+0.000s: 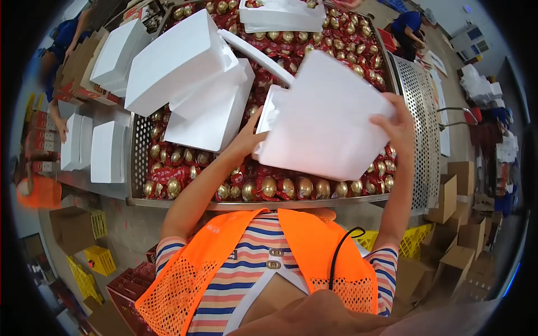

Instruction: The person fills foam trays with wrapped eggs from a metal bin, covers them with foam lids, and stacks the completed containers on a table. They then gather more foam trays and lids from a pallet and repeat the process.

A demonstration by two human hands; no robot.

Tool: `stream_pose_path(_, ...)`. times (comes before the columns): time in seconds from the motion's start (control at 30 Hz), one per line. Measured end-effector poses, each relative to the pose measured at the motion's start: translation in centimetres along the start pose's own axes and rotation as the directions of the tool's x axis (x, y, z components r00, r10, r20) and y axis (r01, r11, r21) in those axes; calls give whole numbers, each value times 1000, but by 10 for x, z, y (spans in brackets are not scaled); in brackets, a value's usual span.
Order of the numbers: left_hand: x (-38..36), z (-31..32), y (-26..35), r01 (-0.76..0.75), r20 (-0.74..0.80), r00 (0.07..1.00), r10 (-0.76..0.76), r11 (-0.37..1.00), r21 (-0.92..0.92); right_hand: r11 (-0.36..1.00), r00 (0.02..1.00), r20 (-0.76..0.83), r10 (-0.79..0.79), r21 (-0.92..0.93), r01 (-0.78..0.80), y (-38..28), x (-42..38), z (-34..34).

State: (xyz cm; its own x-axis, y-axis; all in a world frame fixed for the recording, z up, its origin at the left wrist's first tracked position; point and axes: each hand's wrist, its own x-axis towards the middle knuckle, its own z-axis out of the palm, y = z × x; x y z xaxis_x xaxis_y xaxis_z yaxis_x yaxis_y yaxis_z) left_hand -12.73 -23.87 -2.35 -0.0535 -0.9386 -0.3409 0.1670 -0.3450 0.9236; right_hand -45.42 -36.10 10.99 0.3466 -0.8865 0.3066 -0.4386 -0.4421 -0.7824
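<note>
A broad white foam lid (325, 123) is tilted in front of me, slightly blurred, over a white foam box (269, 115) whose left edge shows beneath it. My left hand (246, 137) grips that left edge, its fingers partly hidden behind the foam. At the far side, my right hand (395, 124) holds the lid's right edge, thumb on its face. Under both lie gold-foil eggs (269, 186) in red wrappers, filling a metal tray table (235, 204). A narrow foam piece (255, 56) leans just behind the lid.
White foam boxes (174, 61) are piled on the eggs at left; another box (283, 18) sits at the back. Foam boxes (108, 151) stand on the left side table near a co-worker's hand (59, 127). Another person (408, 31) works at back right. Cardboard boxes (448, 201) lie on the right floor.
</note>
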Motion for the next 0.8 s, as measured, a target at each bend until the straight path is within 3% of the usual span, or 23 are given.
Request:
stream_pose_path(0.03, -3, 0, -7, -13, -32, 999, 16, 997, 80, 997, 997, -22, 75, -25, -76, -17, 1, -22)
stream_pose_path(0.07, -7, 0, -8, -61, -83, 995, 61, 998, 7, 995, 986, -169, 3, -94, -19, -15, 0, -46)
stream_pose_path(0.1, -11, -3, -6, -6, -122, 993, 0, 999, -45, 985, 947, -310, -80, -173, 27, -10, -1, -73)
stream_pose_path(0.17, -21, -14, 0, 98, -182, 975, -125, 983, -152, 988, 916, -398, -55, -154, -8, -18, -15, -120)
stream_pose_path(0.23, -36, -21, 7, 107, -208, 960, -189, 930, -352, 989, 893, -447, 50, -103, -107, -30, -38, -142)
stream_pose_path(0.33, -41, -39, 0, 63, -186, 961, -205, 817, -574, 932, 961, -267, -75, -362, -28, -23, -79, -179)
stream_pose_path(0.37, -38, -43, -1, 45, -165, 969, -185, 785, -617, 910, 988, -135, -70, -415, 7, -25, -90, -185)
stream_pose_path(0.43, -32, -40, 5, 35, -113, 983, -148, 743, -668, 861, 991, 129, -43, -498, 102, -35, -100, -194)
stream_pose_path(0.47, -27, -44, 3, 39, -70, 990, -121, 720, -693, 878, 977, 193, -92, -448, 171, -41, -99, -182)
stream_pose_path(0.57, -21, -35, 22, 29, -6, 999, -46, 721, -693, 830, 927, 345, -149, -466, 307, -41, -100, -135)
stream_pose_path(0.63, -18, -33, 32, 21, -19, 999, -42, 780, -625, 718, 855, 417, -308, -488, 496, -34, -94, -89)
stream_pose_path(0.7, -16, -32, 35, -2, -91, 994, -67, 796, -605, 637, 792, 503, -346, -494, 592, -24, -88, -44)
stream_pose_path(0.8, -7, -48, 17, -72, -240, 967, -84, 815, -575, 575, 760, 449, -470, -497, 649, 8, -83, 31)
